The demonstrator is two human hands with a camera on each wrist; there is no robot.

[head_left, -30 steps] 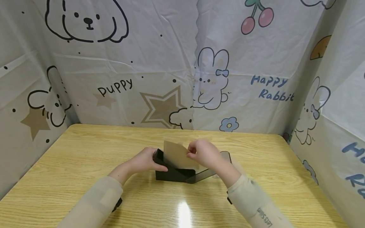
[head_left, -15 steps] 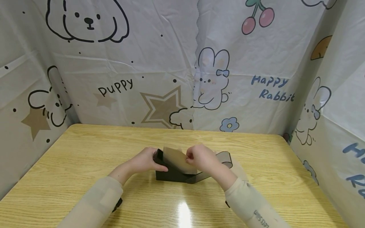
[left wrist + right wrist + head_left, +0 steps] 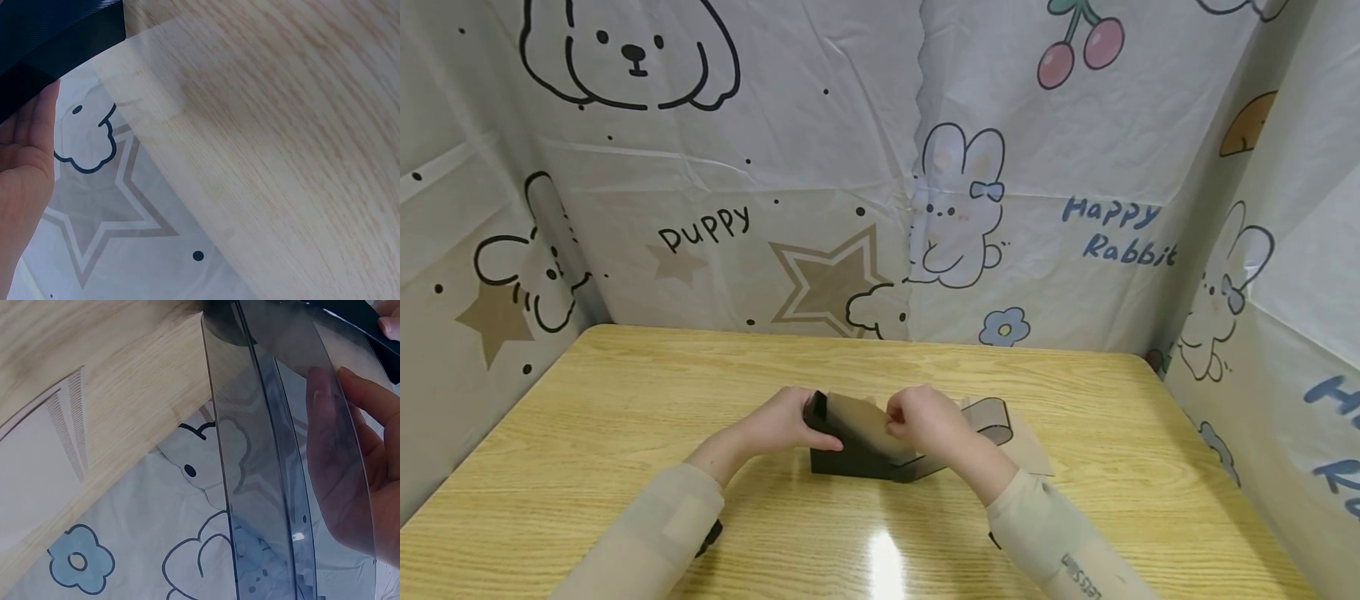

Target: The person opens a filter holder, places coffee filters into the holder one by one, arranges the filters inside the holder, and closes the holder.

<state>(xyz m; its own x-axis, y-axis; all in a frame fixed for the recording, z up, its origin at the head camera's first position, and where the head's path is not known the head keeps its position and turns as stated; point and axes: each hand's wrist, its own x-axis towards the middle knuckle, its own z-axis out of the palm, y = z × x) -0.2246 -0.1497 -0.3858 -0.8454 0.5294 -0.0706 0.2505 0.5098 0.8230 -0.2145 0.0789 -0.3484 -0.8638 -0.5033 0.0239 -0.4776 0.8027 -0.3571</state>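
Note:
In the head view a black box (image 3: pixel 850 460) stands mid-table, its hinged smoky see-through lid (image 3: pixel 992 410) swung out to the right. My left hand (image 3: pixel 781 423) grips the box's left end, thumb along the near side. Tan paper coffee filters (image 3: pixel 856 414) sit down in the box, their upper edge showing above its front wall. At their right side my right hand (image 3: pixel 928 421) pinches the paper with curled fingers. The right wrist view shows that hand (image 3: pixel 356 450) partly through the lid (image 3: pixel 262 450). In the left wrist view the fingers reach under the box (image 3: pixel 75 47).
A fan-shaped paper filter (image 3: pixel 1033 450) with crimped edges lies on the wooden table (image 3: pixel 625 433), right of the box and partly behind the lid. Printed white cloth (image 3: pixel 820 167) hangs along the back and both sides.
My right hand has moved down and slightly left, lowering the coffee filters deeper into the box. The left hand keeps its grip in the same place.

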